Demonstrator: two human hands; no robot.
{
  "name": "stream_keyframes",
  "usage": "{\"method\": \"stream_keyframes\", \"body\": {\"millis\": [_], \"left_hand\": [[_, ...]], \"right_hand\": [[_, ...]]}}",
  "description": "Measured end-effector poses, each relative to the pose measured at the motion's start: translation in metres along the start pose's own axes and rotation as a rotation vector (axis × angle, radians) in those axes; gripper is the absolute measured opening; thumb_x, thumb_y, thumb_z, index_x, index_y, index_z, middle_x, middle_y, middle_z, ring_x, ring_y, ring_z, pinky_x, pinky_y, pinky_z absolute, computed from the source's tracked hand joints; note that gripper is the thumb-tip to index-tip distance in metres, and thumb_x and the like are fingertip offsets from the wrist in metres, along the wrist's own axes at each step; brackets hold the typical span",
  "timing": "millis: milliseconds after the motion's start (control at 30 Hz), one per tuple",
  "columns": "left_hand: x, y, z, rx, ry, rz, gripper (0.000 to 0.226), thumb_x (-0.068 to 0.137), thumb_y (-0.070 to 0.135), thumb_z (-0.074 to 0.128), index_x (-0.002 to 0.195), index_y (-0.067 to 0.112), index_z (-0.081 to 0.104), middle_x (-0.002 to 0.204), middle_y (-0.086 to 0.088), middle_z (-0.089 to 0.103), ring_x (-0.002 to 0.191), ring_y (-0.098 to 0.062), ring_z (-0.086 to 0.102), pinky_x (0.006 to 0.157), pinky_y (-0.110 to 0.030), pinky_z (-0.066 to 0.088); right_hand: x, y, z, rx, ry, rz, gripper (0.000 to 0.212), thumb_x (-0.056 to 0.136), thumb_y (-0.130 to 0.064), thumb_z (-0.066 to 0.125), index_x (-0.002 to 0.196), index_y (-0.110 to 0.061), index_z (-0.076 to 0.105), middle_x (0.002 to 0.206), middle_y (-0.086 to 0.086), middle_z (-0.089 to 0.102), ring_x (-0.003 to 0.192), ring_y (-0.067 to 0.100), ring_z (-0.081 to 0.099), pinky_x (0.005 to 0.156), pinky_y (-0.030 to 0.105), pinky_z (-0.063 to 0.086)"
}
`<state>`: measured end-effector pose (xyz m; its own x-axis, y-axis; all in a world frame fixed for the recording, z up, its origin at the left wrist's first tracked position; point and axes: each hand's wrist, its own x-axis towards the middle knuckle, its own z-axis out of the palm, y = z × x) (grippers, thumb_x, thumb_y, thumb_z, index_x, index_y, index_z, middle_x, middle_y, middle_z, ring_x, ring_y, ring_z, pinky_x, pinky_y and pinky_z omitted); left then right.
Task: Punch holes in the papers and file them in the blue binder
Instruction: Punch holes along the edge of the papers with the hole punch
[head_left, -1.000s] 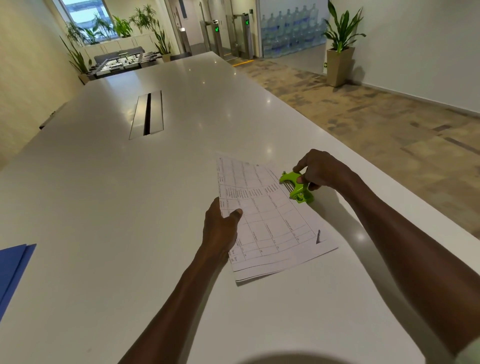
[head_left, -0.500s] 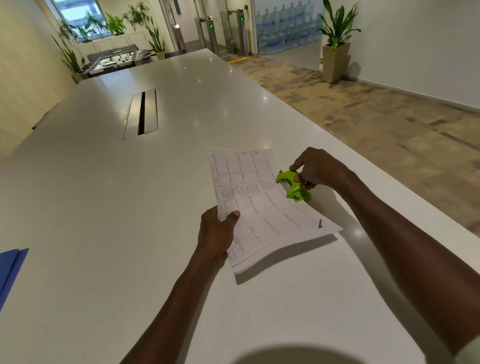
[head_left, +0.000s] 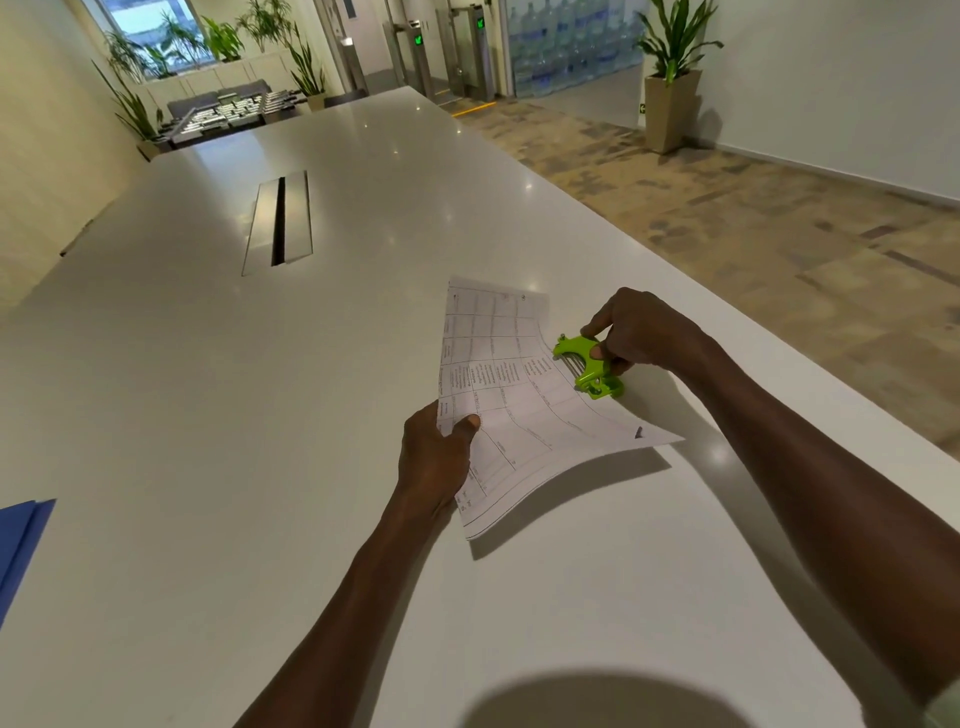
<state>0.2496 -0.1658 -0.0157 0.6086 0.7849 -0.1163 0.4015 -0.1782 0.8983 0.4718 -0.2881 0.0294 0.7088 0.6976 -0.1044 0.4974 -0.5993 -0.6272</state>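
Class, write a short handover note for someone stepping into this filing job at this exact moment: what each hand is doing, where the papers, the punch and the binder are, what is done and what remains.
Left hand: pinches the near left edge of the papers, lifting them off the white table.
Right hand: grips the green hole punch, which stands on the table at the papers' right edge.
Blue binder: at the far left edge of view, apart from both hands.
Done: papers lined up at the punch; whether holes are already punched cannot be told.
Left: finish punching, carry the papers to the binder and file them.
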Motion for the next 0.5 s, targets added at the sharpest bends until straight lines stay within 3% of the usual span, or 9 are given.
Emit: {"method": "stream_keyframes", "body": {"millis": [67,233,333,400,500], "left_hand": [[-0.001,0.0,-0.001,-0.008,0.006,0.009,0.028,0.096,0.021,0.056,0.124,0.015,0.058,0.108,0.003,0.064,0.074,-0.003,0.06,0.054,-0.014,0.044],[-0.007,0.002,0.0,-0.033,-0.011,0.002,0.03,0.097,0.021,0.054,0.127,0.016,0.057,0.116,0.005,0.064,0.076,-0.004,0.061,0.052,-0.01,0.044],[-0.01,0.004,0.0,-0.072,-0.007,-0.016,0.034,0.096,0.021,0.055,0.13,0.017,0.056,0.122,0.004,0.065,0.087,-0.013,0.063,0.061,-0.015,0.047],[-0.011,0.004,0.001,-0.083,-0.004,-0.024,0.035,0.096,0.022,0.055,0.131,0.02,0.055,0.125,0.002,0.065,0.097,-0.021,0.065,0.067,-0.019,0.048],[-0.011,0.004,0.002,-0.066,0.004,-0.042,0.037,0.096,0.024,0.055,0.133,0.022,0.053,0.127,0.0,0.064,0.101,-0.027,0.065,0.065,-0.028,0.055]], "right_hand": [[0.0,-0.002,0.0,-0.012,0.002,0.002,0.032,0.082,-0.005,0.07,0.114,-0.004,0.068,0.101,0.016,0.071,0.082,0.033,0.07,0.083,0.041,0.057],[0.003,-0.007,-0.007,0.036,-0.055,0.052,0.031,0.08,-0.007,0.073,0.111,-0.004,0.068,0.076,0.009,0.065,0.057,0.022,0.064,0.07,0.036,0.059],[0.008,-0.008,-0.011,0.045,-0.045,0.057,0.028,0.076,-0.01,0.078,0.102,-0.005,0.072,0.064,0.004,0.065,0.05,0.016,0.061,0.062,0.027,0.057],[0.012,-0.006,-0.011,0.027,-0.054,0.06,0.03,0.071,-0.012,0.082,0.099,-0.006,0.073,0.063,0.006,0.067,0.05,0.017,0.063,0.061,0.027,0.058],[0.017,-0.003,-0.012,-0.021,-0.095,0.1,0.034,0.069,-0.02,0.084,0.093,0.001,0.069,0.07,0.013,0.069,0.047,0.017,0.061,0.058,0.028,0.057]]}}
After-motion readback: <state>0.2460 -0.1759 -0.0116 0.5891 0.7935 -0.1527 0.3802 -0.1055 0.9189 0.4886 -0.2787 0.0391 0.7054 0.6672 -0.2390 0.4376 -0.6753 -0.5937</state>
